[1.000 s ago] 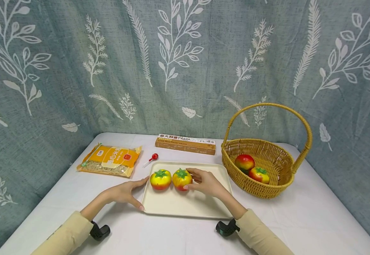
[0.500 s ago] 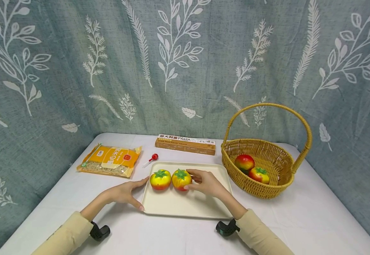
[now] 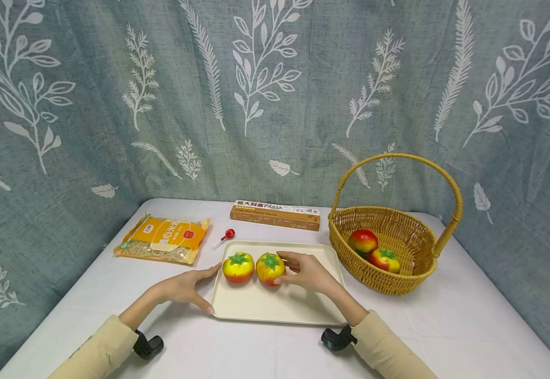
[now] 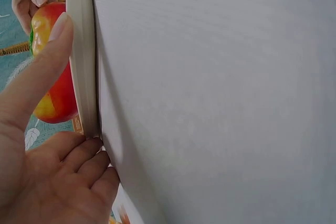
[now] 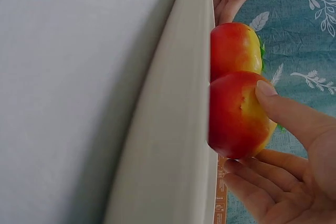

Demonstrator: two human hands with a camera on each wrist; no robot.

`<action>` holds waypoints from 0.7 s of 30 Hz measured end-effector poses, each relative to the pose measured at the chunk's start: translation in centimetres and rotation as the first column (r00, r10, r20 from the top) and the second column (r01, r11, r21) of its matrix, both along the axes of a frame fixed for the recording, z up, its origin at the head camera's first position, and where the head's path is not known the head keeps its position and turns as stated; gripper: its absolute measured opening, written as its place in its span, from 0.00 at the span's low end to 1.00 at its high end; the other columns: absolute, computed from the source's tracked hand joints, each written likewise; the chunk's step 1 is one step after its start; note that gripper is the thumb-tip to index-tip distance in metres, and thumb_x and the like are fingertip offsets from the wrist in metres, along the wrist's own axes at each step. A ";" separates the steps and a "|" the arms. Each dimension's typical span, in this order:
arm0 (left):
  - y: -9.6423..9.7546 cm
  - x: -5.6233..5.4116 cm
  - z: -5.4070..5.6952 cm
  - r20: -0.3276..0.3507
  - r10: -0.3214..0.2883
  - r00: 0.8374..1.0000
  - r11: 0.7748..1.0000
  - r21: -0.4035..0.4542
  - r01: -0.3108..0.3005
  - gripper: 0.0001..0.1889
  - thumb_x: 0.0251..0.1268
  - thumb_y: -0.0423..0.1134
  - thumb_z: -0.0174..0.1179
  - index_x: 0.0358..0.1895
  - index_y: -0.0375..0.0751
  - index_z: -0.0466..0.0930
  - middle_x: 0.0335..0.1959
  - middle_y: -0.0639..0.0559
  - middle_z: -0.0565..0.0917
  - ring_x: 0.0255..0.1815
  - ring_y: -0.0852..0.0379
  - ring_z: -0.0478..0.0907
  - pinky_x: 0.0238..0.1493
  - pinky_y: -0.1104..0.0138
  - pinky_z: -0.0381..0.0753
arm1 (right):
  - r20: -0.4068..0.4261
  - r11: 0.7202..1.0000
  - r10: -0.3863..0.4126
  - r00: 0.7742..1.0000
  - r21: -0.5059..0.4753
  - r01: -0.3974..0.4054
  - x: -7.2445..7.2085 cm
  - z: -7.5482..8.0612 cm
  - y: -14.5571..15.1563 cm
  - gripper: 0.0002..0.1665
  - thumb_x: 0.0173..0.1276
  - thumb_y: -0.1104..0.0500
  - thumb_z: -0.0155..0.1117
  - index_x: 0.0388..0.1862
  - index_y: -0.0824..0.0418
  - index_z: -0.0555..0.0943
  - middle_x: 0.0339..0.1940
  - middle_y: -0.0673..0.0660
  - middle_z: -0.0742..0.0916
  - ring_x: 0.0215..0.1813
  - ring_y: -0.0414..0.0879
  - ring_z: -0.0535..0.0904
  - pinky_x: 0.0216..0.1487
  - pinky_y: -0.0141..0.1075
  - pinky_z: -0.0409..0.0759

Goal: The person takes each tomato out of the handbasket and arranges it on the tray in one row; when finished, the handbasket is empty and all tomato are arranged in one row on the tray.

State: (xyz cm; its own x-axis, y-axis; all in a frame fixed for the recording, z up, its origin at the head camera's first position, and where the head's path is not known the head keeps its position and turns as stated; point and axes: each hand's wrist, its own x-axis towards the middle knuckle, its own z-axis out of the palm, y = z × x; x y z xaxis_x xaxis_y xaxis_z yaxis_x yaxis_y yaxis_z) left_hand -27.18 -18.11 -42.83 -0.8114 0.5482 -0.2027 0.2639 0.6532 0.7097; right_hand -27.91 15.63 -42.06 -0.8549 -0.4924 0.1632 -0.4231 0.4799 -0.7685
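Two yellow-and-red tomatoes with green leafy tops sit side by side on a cream tray. My right hand holds the right tomato from its right side, thumb on the near side and fingers behind, as the right wrist view also shows. Just left of it, nearly against it, is the left tomato. My left hand is spread at the tray's left side, fingertips at the edge and thumb by the near left corner. In the left wrist view its thumb crosses in front of the left tomato.
A wicker basket with a tall handle stands at the right, a red fruit and another tomato inside. Behind the tray lie a pasta box and a red lollipop. An orange noodle bag lies at the left.
The right tomato has tipped very slightly toward me in my right hand. Both hands, the tray and the left tomato keep their places.
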 end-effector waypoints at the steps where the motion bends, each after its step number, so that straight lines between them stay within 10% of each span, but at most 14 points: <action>1: 0.0 0.0 0.0 0.000 0.001 1.000 1.000 -0.001 -0.001 0.58 0.42 0.47 0.78 0.77 0.41 0.50 0.75 0.36 0.54 0.75 0.38 0.48 0.70 0.40 0.46 | 0.000 1.000 -0.001 1.000 0.000 0.001 0.0 0.0 0.0 0.39 0.59 0.58 0.74 0.66 0.71 0.71 0.64 0.66 0.76 0.62 0.60 0.75 0.60 0.44 0.75; 21: 0.0 -0.1 -0.1 -0.005 0.000 1.000 1.000 -0.010 0.000 0.58 0.42 0.48 0.78 0.77 0.41 0.50 0.75 0.37 0.54 0.75 0.38 0.48 0.71 0.41 0.47 | -0.094 0.999 0.005 0.996 0.037 -0.002 0.1 1.0 0.6 0.39 0.59 0.56 0.73 0.65 0.72 0.70 0.64 0.68 0.76 0.61 0.61 0.76 0.60 0.45 0.75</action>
